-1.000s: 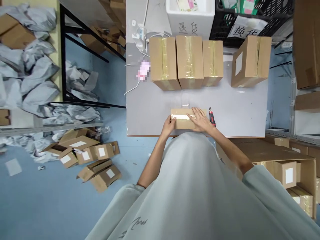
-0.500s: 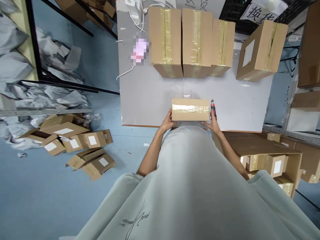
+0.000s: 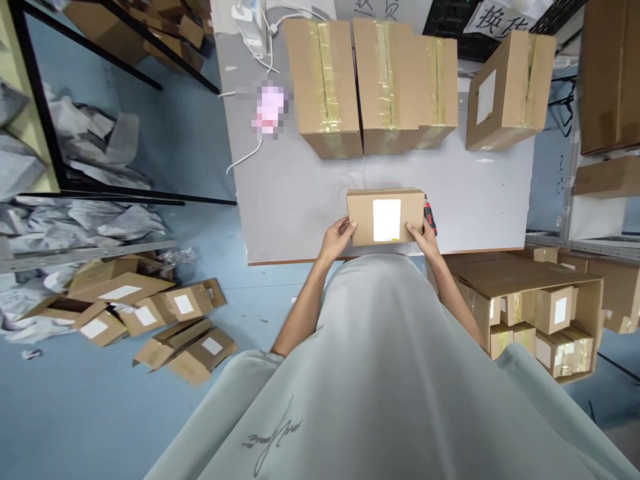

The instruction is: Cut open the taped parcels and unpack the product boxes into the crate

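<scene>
A small cardboard box (image 3: 363,215) with a white label facing up sits at the near edge of the grey table (image 3: 295,193). My left hand (image 3: 337,239) grips its left end and my right hand (image 3: 424,239) grips its right end, fingers curled round the sides. A red-and-black box cutter (image 3: 430,217) lies on the table just right of the box, beside my right hand.
Three taped boxes (image 3: 373,80) stand in a row at the table's back, a fourth labelled box (image 3: 507,87) to their right. An open carton (image 3: 585,280) of small boxes stands at my right. Flattened boxes (image 3: 150,313) and grey bags litter the floor at left.
The small box has been turned over: its taped side faced up, now its labelled side does. My right hand went from lying flat on top to gripping the right end.
</scene>
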Demonstrator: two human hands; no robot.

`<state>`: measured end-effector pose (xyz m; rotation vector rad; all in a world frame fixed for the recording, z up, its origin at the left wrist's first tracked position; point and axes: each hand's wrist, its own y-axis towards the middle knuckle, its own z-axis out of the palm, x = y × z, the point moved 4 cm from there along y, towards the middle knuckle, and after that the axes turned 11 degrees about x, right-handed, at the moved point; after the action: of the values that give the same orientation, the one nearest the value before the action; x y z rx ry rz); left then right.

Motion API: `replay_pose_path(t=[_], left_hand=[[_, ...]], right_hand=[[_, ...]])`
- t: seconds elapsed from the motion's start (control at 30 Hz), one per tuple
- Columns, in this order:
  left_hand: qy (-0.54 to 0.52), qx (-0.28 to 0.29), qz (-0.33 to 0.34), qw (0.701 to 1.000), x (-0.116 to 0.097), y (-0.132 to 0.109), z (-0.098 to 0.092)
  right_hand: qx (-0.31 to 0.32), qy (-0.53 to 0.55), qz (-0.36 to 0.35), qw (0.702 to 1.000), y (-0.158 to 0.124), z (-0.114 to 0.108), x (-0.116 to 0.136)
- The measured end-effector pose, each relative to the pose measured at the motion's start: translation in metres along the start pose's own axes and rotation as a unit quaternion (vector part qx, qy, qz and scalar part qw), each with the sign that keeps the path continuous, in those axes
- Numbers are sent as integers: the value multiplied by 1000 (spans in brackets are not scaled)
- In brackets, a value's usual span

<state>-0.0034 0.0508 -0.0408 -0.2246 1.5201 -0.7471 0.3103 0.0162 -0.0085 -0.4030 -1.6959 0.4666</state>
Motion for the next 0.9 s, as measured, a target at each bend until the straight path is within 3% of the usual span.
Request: replay_pose_path(t=[0.17,0.4,0.53,0.73,0.9], left_hand=[[14,25,-22,999,22,6,-2],[46,45,-42,997,51,-8,-11],[36,67,-50,996,62,-15,-12],[37,45,-33,998,54,-22,-7],[18,-34,-18,999,32,-36,-2]], right_hand=[[-12,11,42,999,-4,6,-18],[-131,54,115,983,-23,3,-63],[-127,64,115,983,-32,10,-75],[-102,8,114,988,-35,8,-66],[-50,-24,50,997,-38,-4,-30]])
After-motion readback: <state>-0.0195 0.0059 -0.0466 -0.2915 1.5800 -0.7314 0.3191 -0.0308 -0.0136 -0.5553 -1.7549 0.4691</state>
